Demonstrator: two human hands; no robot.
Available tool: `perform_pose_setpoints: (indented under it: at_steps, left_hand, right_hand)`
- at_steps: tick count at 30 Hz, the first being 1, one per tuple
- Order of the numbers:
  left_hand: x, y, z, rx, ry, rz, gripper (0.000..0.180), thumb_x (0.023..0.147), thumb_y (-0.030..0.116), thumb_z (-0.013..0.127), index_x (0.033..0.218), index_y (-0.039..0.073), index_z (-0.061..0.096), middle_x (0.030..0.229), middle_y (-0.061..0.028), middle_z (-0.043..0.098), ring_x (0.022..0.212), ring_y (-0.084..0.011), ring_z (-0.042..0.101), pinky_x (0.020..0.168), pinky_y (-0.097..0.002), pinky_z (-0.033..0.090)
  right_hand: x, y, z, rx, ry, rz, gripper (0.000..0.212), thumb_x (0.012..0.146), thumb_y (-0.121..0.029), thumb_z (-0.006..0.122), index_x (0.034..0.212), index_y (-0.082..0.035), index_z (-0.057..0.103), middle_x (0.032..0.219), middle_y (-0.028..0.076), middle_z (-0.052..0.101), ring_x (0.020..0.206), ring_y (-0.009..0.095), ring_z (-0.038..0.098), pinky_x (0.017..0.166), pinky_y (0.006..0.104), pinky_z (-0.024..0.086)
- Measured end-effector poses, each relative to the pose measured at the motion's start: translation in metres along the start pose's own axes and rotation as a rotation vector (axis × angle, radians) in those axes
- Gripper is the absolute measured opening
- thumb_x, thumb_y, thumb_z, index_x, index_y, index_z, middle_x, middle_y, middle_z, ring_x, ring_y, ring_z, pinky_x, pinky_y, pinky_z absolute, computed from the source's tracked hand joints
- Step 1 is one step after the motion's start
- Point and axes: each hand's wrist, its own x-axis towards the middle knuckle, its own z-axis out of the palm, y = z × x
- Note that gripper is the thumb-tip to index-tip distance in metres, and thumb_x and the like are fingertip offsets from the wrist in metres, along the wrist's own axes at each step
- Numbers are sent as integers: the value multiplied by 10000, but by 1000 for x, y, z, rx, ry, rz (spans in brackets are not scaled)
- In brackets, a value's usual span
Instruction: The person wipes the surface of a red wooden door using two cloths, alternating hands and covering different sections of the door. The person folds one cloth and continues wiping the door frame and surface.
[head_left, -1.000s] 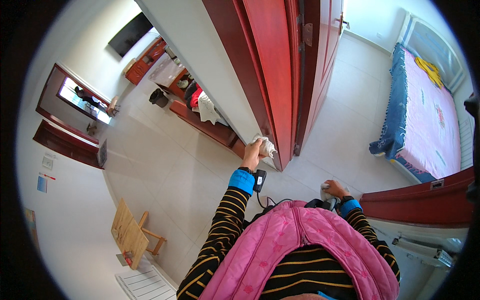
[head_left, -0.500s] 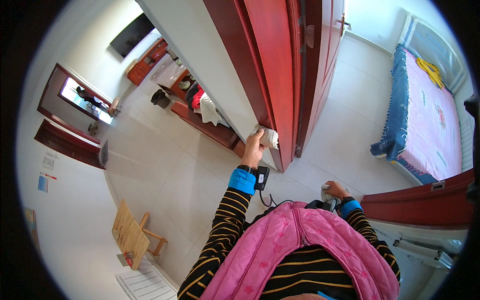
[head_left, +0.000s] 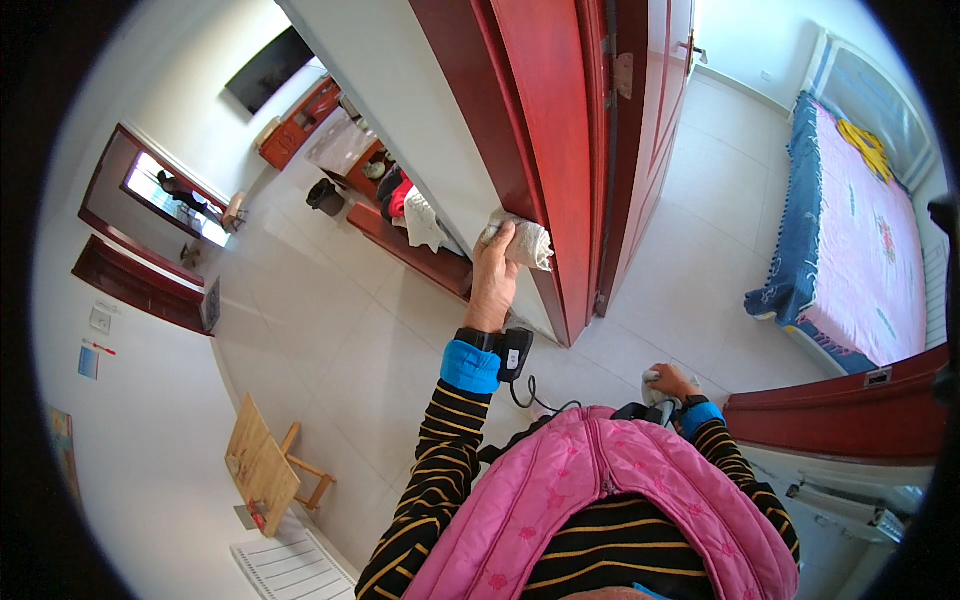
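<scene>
I see a pale folded cloth [head_left: 530,242] just above the middle of the frame, against the lower part of a red door frame [head_left: 545,130]. The left hand [head_left: 493,275] grips it, thumb on the near side; the other fingers are mostly hidden from me. Low and right of centre, the right hand [head_left: 676,381] is curled around a second, crumpled greyish-white cloth [head_left: 663,406], well apart from the door frame. Beside that frame, toward the top, I have a red door [head_left: 655,130] standing open. Farther out, a bed [head_left: 865,255] with a pink cover fills the right side, a yellow cloth [head_left: 866,150] on it. At lower left stands a small wooden table [head_left: 262,450]; at upper left, a dark bin [head_left: 325,198].
</scene>
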Motion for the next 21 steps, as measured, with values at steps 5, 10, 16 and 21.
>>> perform_pose_setpoints:
  at_steps: [5, 10, 16, 21]
  left_hand:
    - [-6, 24, 20, -6, -23, 61, 329, 907, 218, 669, 1165, 35, 577, 1091, -38, 608, 1007, -152, 599, 858, -304, 498]
    - [-4, 42, 39, -25, -42, 174, 328, 918, 201, 655, 1186, 34, 563, 1112, -49, 618, 1008, -170, 620, 865, -324, 528]
    - [-5, 64, 58, 26, -2, 196, 331, 897, 249, 693, 1155, 73, 584, 1083, -9, 598, 1008, -125, 578, 861, -292, 478]
    - [-9, 79, 72, 65, -59, 277, 379, 898, 313, 692, 1145, 50, 575, 1076, -34, 594, 996, -136, 586, 848, -308, 491]
  right_hand:
    - [-1, 3, -2, -43, 0, -20, 410, 710, -259, 735, 1075, -79, 686, 974, 183, 698, 927, 363, 659, 818, 432, 523]
    - [0, 2, -7, 19, 17, -67, 406, 707, -247, 747, 1063, -60, 687, 987, 189, 695, 938, 363, 657, 826, 431, 522]
    - [2, 0, -10, 41, 13, -21, 396, 723, -254, 749, 1060, -54, 687, 1006, 200, 690, 953, 368, 654, 835, 432, 519]
    - [3, -5, -14, 18, 12, -40, 399, 735, -268, 741, 1069, -57, 684, 1006, 201, 689, 956, 371, 650, 844, 429, 515]
